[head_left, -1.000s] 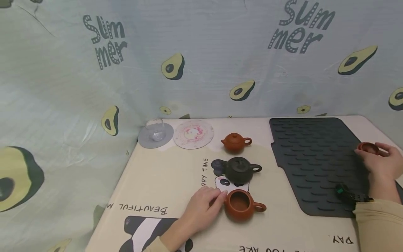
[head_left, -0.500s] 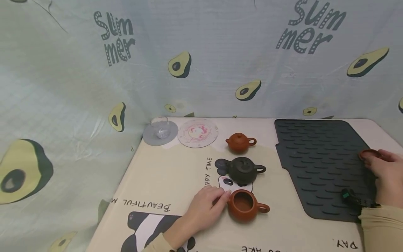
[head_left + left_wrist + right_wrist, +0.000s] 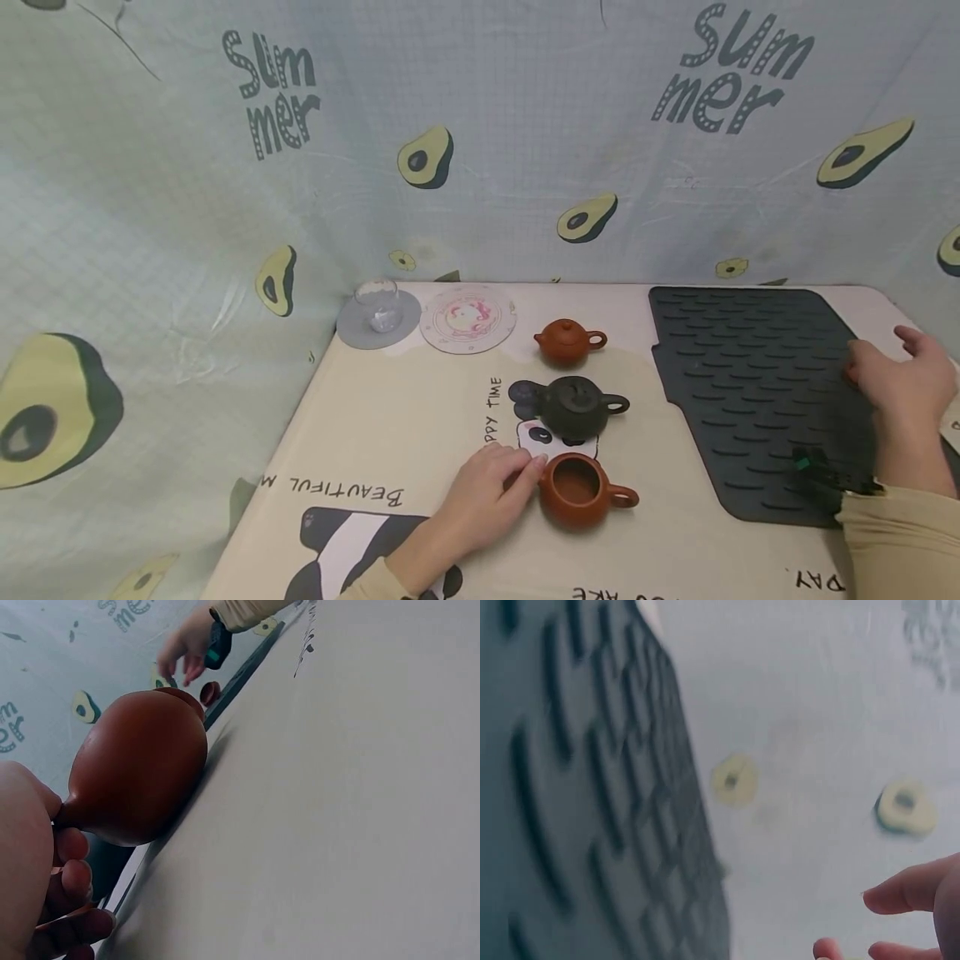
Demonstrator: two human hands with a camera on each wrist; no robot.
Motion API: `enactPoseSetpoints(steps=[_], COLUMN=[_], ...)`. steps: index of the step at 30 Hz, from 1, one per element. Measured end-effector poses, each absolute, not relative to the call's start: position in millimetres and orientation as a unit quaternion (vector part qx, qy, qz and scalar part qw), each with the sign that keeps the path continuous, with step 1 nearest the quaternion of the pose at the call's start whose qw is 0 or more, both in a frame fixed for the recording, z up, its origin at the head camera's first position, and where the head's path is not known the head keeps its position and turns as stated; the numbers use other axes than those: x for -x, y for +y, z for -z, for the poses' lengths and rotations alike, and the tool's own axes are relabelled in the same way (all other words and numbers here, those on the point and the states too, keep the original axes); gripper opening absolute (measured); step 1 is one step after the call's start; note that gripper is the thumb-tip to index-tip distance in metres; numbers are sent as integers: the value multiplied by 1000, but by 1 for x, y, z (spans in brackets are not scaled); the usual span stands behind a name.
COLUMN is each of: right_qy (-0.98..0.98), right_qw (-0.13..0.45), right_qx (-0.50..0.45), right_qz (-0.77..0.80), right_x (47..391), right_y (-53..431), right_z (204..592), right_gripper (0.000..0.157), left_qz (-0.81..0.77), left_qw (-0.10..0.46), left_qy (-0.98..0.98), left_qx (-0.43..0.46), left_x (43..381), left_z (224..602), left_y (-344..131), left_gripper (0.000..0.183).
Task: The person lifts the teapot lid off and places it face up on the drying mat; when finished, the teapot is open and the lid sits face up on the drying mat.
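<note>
In the head view, my left hand (image 3: 491, 493) pinches the spout of a lidless red-brown teapot (image 3: 576, 493). The left wrist view shows the same teapot (image 3: 139, 765) from the spout side, thumb and fingers at the spout. My right hand (image 3: 911, 379) hovers over the right side of a dark ridged mat (image 3: 750, 400), its fingers apart and holding nothing. A small red-brown lid (image 3: 210, 692) lies on the mat just below that hand; in the head view it is mostly hidden by the thumb. The right wrist view shows the fingertips (image 3: 900, 896) spread above the mat's edge.
Behind the lidless teapot stand a dark lidded teapot (image 3: 573, 407) and a smaller red-brown lidded teapot (image 3: 566, 342). At the back left, a clear glass cup (image 3: 381, 307) stands on a grey coaster (image 3: 352, 329), beside a pink-patterned round coaster (image 3: 468, 319). A patterned curtain (image 3: 480, 125) borders the table.
My right hand has let go of the lid, leaving it on the mat, and its fingers have opened and lifted. My left hand stays at the teapot's spout.
</note>
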State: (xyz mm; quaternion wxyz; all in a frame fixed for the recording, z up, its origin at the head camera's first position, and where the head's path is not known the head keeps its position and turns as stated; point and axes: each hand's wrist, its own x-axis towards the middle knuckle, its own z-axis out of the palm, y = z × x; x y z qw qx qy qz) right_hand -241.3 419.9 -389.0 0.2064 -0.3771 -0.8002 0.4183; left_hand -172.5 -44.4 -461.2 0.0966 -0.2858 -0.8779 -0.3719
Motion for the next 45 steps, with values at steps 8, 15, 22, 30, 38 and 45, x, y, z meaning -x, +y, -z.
enactPoseSetpoints(steps=[8,15,22,30,38,45], right_qy=[-880,-920,-926,-920,-929,-935], right_qw=[186,129,156,81,88,112], right_qx=[201,59,-29,-147,-157,-167], right_qz=[-388,-365,-343,-353,-323,-294], right_x=[245,237,217,207,216,222], right_y=[366,325,282,223,206,200], right_z=[366,348,332,350,376,393], right_gripper=[72,74,57,35,30,24], left_qz=[372,371,371,374,375,374], left_qw=[94,93,89,86,83,95], left_qy=[-877,-878,-878,-877,-877,-875], left_qx=[289,289,290,288,289,293], left_x=[172,172,174,174,173,171], left_z=[461,461,459,460,460,460], left_y=[-45,-45,-44,-44,-44,-43], left_gripper=[38,38,39,39,39,41])
